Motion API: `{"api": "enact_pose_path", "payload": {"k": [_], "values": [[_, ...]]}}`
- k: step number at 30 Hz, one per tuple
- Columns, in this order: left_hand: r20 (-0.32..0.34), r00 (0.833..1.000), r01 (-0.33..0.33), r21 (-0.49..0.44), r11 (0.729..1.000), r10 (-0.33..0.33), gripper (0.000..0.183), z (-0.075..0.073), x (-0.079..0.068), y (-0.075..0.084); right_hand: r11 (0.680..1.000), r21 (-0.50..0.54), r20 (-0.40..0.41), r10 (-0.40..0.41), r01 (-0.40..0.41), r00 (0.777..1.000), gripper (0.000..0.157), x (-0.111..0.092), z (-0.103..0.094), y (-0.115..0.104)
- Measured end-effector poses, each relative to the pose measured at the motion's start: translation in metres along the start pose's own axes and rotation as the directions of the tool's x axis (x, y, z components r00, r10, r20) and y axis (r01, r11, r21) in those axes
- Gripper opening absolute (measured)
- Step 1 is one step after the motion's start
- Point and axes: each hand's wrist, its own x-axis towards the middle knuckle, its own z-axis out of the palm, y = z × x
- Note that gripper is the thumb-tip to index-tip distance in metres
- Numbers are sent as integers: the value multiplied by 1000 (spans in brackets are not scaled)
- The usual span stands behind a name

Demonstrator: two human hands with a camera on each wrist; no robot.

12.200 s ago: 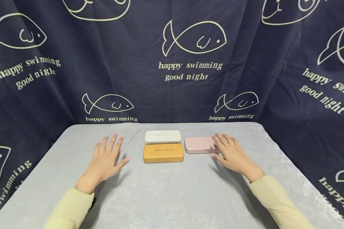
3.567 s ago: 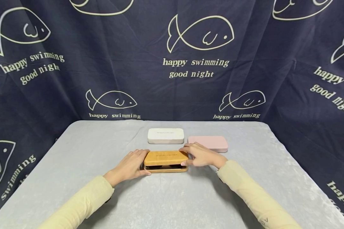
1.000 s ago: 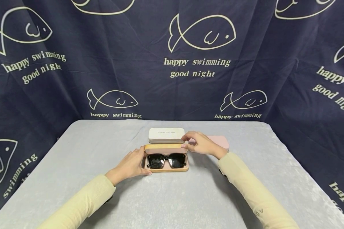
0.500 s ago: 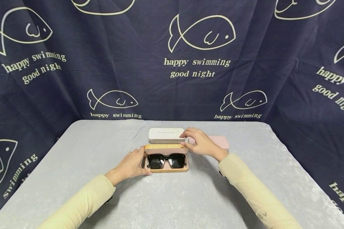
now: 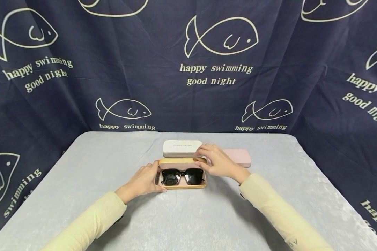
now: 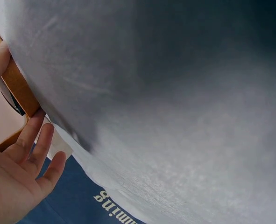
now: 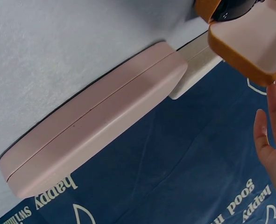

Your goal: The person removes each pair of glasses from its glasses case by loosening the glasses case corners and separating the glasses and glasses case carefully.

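Observation:
A mustard-yellow glasses case [image 5: 183, 187] lies with its lid raised, its pale pink lining showing. Inside rest black sunglasses [image 5: 193, 176] with dark lenses. My left hand [image 5: 141, 180] grips the case's left end, thumb at the front and fingers behind; in the left wrist view two fingers of that hand [image 6: 16, 172] stand off the case. At the lid's right end, my right hand [image 5: 220, 163] pinches the edge, thumb on the front side and fingers behind. In the right wrist view its fingertips touch the lid's corner [image 7: 254, 77], while the thumb is hidden.
Right behind the yellow case stands a closed white case [image 5: 179, 149] with small lettering. A closed pink case [image 5: 238, 157] lies to the right, partly behind the right hand. All stand on a grey cloth-covered table [image 5: 182, 216], before a navy fish-print curtain [image 5: 163, 69].
Earlier the case was closed and both hands were spread apart; then its lid was lifted and swung back, uncovering the sunglasses. In the last half second the right hand has shifted slightly left and down.

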Motion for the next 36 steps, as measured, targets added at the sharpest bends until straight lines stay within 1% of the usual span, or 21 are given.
{"api": "enact_pose_path", "payload": {"k": [3,8,13,18,27,31,36], "values": [[0,1000,0,3,1000,0,89,0,0,0,999,-21,-3,-33,33,999,16,-1,1,-4],[3,1000,4,8,1000,-4,88,-1,0,1,996,-58,-1,-64,64,998,18,-3,3,-10],[2,1000,6,8,1000,-6,89,-1,0,1,989,-102,-8,-111,109,994,20,-3,5,-18],[0,1000,-2,13,1000,2,91,0,-1,0,981,-138,-11,-138,135,990,21,-3,8,-24],[3,1000,-1,11,1000,1,90,1,0,-1,958,-191,-18,-221,214,975,18,-4,14,-31],[2,1000,-4,10,1000,4,92,0,0,0,950,-215,-17,-238,229,971,17,-5,19,-33],[2,1000,-1,20,1000,1,93,0,0,0,941,-251,-5,-235,226,972,18,-8,27,-36]]}}
